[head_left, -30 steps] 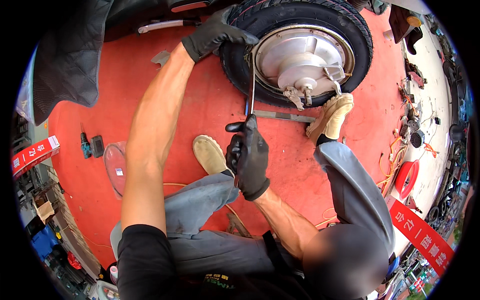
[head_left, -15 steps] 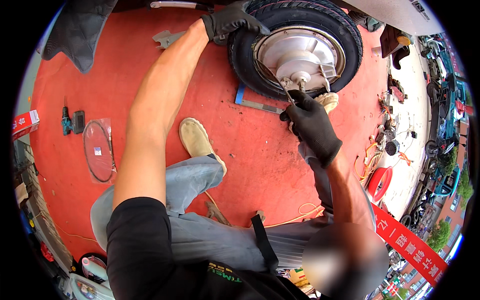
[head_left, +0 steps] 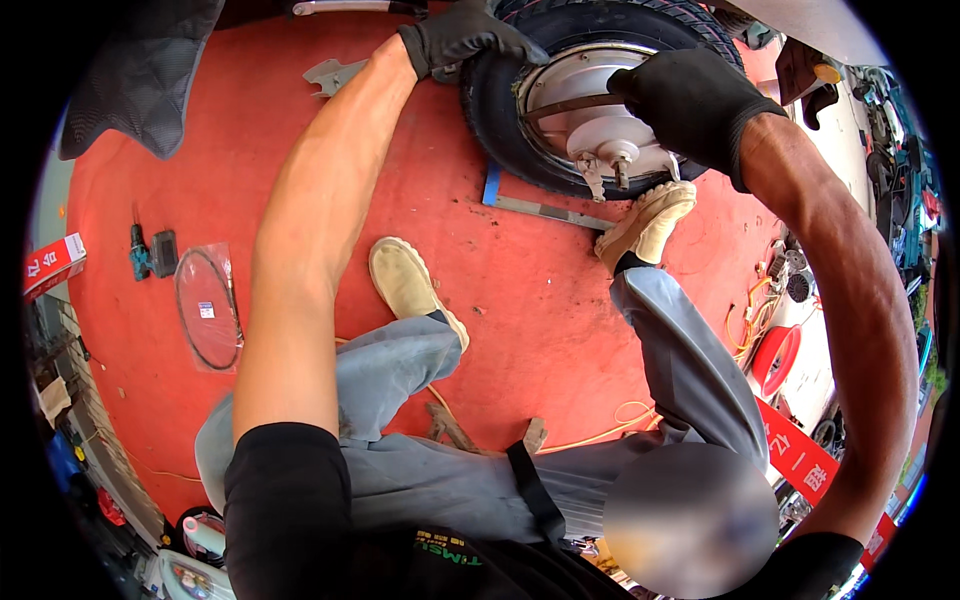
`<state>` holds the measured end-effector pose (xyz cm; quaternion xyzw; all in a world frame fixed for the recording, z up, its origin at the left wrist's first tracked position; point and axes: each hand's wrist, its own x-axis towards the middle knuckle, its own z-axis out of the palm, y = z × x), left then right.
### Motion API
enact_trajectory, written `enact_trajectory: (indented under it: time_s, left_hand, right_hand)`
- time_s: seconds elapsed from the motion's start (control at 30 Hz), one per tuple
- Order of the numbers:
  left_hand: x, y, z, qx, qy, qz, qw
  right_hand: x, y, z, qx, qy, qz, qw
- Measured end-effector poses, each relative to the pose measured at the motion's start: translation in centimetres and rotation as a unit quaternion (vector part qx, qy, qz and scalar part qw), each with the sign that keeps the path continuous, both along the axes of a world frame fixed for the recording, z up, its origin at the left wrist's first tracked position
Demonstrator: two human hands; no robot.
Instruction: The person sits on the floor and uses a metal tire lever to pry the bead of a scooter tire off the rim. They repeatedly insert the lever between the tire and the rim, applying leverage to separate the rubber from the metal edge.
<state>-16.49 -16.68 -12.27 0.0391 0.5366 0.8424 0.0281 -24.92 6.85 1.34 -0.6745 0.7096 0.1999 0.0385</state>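
Note:
A black tyre (head_left: 490, 130) with a silver hub-motor wheel (head_left: 570, 85) is in front of me at the top of the view. My left hand (head_left: 470, 42), in a black glove, grips the tyre's left side, its fingers reaching onto the sidewall. In my black-gloved right hand (head_left: 690, 105) is a flat metal tyre lever (head_left: 572, 105). The lever lies across the hub face, its far end at the left edge of the rim. My right hand covers the wheel's right part. An axle stub (head_left: 621, 172) sticks out below the hub's centre.
Under the wheel lies a flat metal bar (head_left: 545, 210) with a blue end. On the red floor (head_left: 500, 330) at left are a cordless drill (head_left: 139, 252) and a bagged cable loop (head_left: 208, 308). Orange cables and a red ring (head_left: 776, 360) lie at right. My shoe (head_left: 655, 225) is close to the tyre.
My right hand has moved up and right from below the hub, swinging the lever from steeply slanted to nearly level across it. My left hand stays on the tyre.

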Motion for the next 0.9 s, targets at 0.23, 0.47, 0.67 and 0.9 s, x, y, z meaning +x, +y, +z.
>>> enact_trajectory:
  time_s: [0.23,0.47,0.67,0.9]
  left_hand:
    - [0.2,-0.8,-0.1,-0.014,0.042,-0.015,0.999]
    - [-0.3,-0.8,-0.7,0.001,0.032,-0.016,0.999]
    - [-0.5,-1.3,-1.2,-0.073,0.012,0.017,0.997]
    - [0.1,-2.4,-3.0,-0.143,-0.03,0.088,0.985]
  right_hand:
    - [-2.1,-2.4,0.7,0.056,-0.073,-0.029,0.995]
    - [-3.2,-2.6,-0.1,0.035,-0.097,0.012,0.995]
    - [0.1,-2.7,-0.8,0.1,-0.077,-0.026,0.992]
    - [8.3,0.1,-5.0,0.052,-0.479,-0.509,0.713]
